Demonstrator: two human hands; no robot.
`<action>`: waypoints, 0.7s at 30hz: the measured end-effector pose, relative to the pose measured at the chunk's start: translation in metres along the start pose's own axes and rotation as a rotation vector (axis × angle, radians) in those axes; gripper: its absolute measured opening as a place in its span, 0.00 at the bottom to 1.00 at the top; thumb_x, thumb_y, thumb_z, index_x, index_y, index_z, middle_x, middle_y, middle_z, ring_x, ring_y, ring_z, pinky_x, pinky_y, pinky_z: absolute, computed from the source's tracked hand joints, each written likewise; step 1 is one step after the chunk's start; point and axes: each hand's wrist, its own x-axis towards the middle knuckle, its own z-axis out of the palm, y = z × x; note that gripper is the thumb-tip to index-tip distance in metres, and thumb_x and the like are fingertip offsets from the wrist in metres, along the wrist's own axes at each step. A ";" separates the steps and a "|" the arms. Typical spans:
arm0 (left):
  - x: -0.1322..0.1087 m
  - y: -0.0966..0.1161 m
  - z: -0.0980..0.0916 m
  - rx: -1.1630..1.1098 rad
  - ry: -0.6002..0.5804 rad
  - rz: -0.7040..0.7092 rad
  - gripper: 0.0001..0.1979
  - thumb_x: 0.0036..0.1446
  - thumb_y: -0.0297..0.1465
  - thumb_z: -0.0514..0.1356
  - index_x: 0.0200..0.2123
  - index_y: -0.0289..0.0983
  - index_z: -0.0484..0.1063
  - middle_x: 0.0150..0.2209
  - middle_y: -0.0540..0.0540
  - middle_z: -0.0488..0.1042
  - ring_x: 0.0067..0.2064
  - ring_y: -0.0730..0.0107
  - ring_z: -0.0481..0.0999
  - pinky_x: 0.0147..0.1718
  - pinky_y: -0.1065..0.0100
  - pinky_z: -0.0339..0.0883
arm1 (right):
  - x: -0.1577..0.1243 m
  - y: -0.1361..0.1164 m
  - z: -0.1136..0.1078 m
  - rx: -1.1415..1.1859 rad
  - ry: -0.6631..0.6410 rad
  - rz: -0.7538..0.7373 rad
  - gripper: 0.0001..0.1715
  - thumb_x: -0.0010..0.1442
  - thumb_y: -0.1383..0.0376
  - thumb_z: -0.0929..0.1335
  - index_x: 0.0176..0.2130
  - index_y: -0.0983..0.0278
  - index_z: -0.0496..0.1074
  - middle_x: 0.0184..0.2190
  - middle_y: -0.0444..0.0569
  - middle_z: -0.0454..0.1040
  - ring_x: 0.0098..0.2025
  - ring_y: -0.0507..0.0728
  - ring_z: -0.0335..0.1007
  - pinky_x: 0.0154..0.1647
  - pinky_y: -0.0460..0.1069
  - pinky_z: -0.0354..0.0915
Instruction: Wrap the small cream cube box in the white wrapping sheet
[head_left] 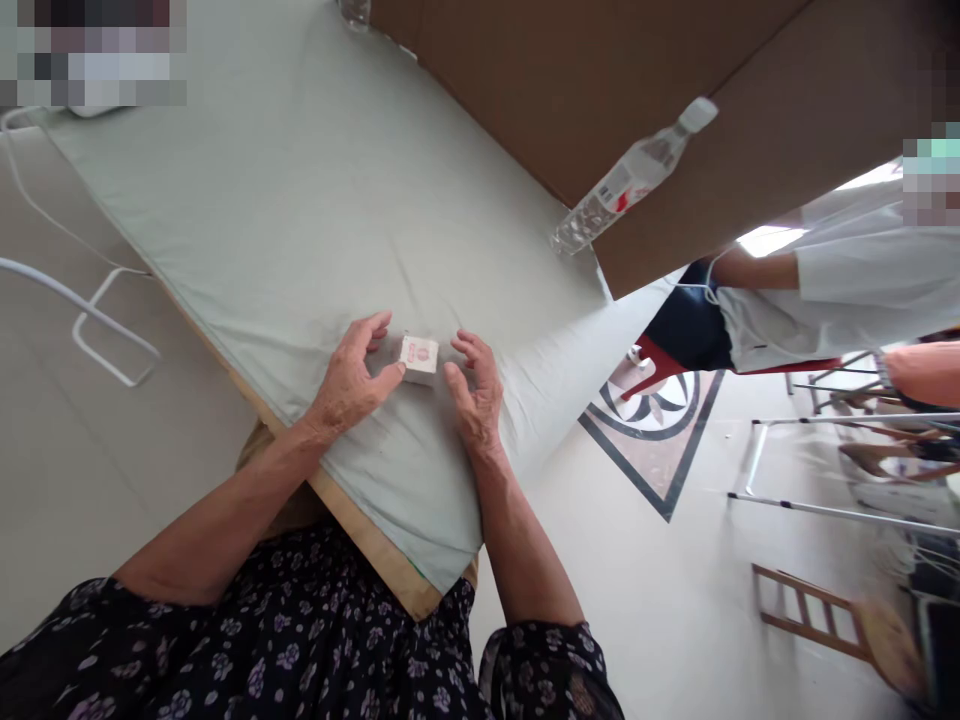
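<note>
A small white box [419, 358] with pink print on its top lies on the pale green cloth [300, 190] that covers the table. To the left of the box is my left hand [360, 370], fingers apart and curved, its thumb tip at or very near the box's edge. My right hand [476, 388] rests on the other side with fingers spread, a small gap between it and the box. Neither hand grips anything. What the box contains cannot be seen.
Against a large brown cardboard panel [525, 90] leans a clear plastic bottle [630, 180]. A person in a white shirt [847, 290] sits beyond the table at right. Wooden chair [810, 610] and metal frames stand on the floor; a wooden table edge [360, 530] runs before me.
</note>
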 end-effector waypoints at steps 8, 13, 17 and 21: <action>0.001 0.006 0.000 0.028 -0.084 0.025 0.30 0.61 0.35 0.63 0.65 0.38 0.66 0.59 0.38 0.76 0.60 0.54 0.76 0.60 0.51 0.73 | 0.004 -0.012 -0.002 -0.092 -0.008 -0.083 0.14 0.70 0.52 0.68 0.48 0.52 0.80 0.61 0.51 0.75 0.61 0.65 0.72 0.64 0.66 0.68; 0.001 0.006 -0.001 0.026 -0.104 0.015 0.31 0.62 0.35 0.63 0.67 0.38 0.65 0.59 0.37 0.76 0.59 0.54 0.77 0.61 0.51 0.73 | 0.025 -0.020 -0.014 -0.267 -0.188 -0.215 0.10 0.70 0.55 0.69 0.46 0.52 0.80 0.61 0.49 0.76 0.62 0.66 0.71 0.63 0.67 0.64; 0.002 0.003 0.000 0.025 -0.106 0.026 0.31 0.61 0.35 0.64 0.66 0.36 0.65 0.58 0.37 0.76 0.58 0.55 0.77 0.61 0.52 0.72 | 0.039 -0.030 -0.017 -0.370 -0.296 -0.296 0.08 0.70 0.60 0.68 0.44 0.53 0.80 0.59 0.47 0.78 0.59 0.65 0.71 0.63 0.66 0.61; 0.004 0.002 0.001 0.029 -0.095 0.042 0.30 0.60 0.34 0.63 0.65 0.37 0.66 0.55 0.39 0.77 0.56 0.57 0.78 0.60 0.53 0.73 | 0.048 -0.034 -0.010 -0.426 -0.336 -0.341 0.12 0.72 0.62 0.64 0.39 0.56 0.77 0.58 0.49 0.79 0.60 0.65 0.71 0.63 0.65 0.59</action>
